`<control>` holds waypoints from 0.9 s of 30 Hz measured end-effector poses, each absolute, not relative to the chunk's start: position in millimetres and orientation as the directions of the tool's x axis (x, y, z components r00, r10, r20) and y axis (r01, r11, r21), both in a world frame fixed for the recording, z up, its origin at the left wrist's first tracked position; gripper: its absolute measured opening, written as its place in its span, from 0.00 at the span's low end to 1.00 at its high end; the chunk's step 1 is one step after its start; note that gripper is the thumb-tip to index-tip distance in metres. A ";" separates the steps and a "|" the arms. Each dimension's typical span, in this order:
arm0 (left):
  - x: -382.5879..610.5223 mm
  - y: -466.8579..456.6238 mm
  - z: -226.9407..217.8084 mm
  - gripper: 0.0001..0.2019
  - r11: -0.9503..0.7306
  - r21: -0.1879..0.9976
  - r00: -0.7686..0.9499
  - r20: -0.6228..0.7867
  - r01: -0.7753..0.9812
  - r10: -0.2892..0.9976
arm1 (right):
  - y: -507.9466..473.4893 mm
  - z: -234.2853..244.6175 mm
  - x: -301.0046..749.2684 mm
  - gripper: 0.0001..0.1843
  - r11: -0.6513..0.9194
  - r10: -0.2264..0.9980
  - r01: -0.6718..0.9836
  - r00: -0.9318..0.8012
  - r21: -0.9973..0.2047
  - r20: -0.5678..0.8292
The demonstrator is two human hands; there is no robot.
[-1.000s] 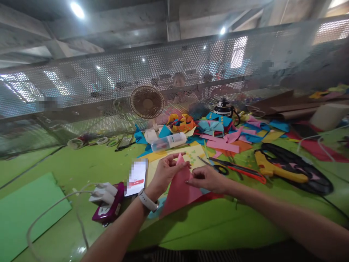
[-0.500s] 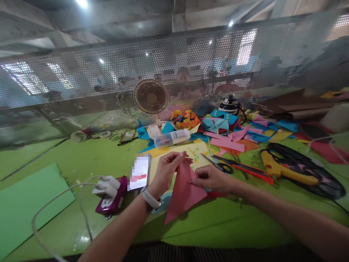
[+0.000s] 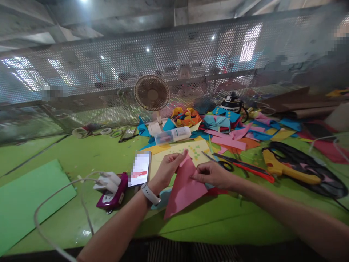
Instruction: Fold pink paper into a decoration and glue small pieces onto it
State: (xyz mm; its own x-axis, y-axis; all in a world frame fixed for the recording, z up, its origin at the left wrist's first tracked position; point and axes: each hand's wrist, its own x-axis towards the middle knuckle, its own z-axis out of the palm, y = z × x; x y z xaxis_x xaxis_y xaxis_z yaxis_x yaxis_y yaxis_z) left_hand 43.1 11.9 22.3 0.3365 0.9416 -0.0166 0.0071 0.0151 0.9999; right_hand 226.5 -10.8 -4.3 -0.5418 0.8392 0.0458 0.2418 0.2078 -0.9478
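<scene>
Between my hands is a folded piece of pink paper (image 3: 185, 191), roughly triangular, its long point hanging toward the table's front edge. My left hand (image 3: 170, 168), with a white band on the wrist, pinches the paper's top corner between thumb and fingers. At the paper's right edge my right hand (image 3: 211, 174) pinches it between thumb and forefinger. A pale yellow sheet (image 3: 160, 160) with small green and yellow bits lies behind my hands. Under the pink paper, blue paper (image 3: 162, 200) and red paper (image 3: 219, 192) show in part.
A lit phone (image 3: 141, 169) and purple power strip (image 3: 116, 196) are left. Scissors (image 3: 225, 165), an orange-red cutter (image 3: 253, 171) and a yellow glue gun (image 3: 289, 173) lie right. Behind stand a fan (image 3: 152, 93), a bottle (image 3: 173, 135) and coloured paper pieces (image 3: 229, 143). Green sheet (image 3: 32, 203) far left.
Both hands keep their pinch on the pink paper. The left thumb has shifted slightly at the top corner, where a small folded edge shows. The camera view has tilted a little.
</scene>
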 end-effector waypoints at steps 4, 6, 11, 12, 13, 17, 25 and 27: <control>42.8 13.3 17.4 0.22 -0.081 0.987 0.312 0.034 0.139 0.950 | -9.2 -2.2 227.2 0.25 0.240 0.841 0.262 -0.538 -0.935 0.065; 43.9 14.4 17.6 0.22 -0.121 0.975 0.282 0.065 0.187 0.957 | -8.1 -2.5 227.3 0.25 0.240 0.843 0.268 -0.534 -0.933 0.064; 44.5 17.5 19.8 0.23 -0.274 0.922 0.266 0.201 0.274 0.943 | -6.9 -4.5 227.0 0.25 0.211 0.841 0.249 -0.539 -0.945 0.046; 44.2 18.0 19.9 0.23 -0.279 0.918 0.267 0.204 0.281 0.942 | -7.1 -4.5 226.9 0.25 0.202 0.841 0.243 -0.539 -0.949 0.041; 43.8 18.6 19.9 0.22 -0.276 0.919 0.271 0.199 0.282 0.942 | -7.4 -4.4 226.9 0.25 0.191 0.841 0.237 -0.540 -0.953 0.034; 42.3 20.9 18.8 0.21 -0.227 0.938 0.286 0.149 0.262 0.947 | -8.6 -3.8 227.5 0.23 0.136 0.831 0.212 -0.556 -0.968 -0.005; 42.5 23.2 12.0 0.20 -0.177 0.965 0.303 0.113 0.194 0.946 | -8.8 -3.7 228.7 0.23 0.130 0.856 0.234 -0.517 -0.963 -0.010; 42.4 23.4 12.1 0.21 -0.171 0.968 0.296 0.111 0.186 0.949 | -8.4 -3.5 228.9 0.24 0.141 0.856 0.243 -0.516 -0.960 -0.005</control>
State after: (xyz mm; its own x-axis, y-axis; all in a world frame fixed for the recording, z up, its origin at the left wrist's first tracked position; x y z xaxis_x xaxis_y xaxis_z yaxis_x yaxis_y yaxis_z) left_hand 42.4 23.4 12.1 0.2962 0.9486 0.1113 0.1856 -0.1715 0.9676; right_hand 228.9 -8.4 -3.5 -0.5165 0.8563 -0.0050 0.2432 0.1411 -0.9597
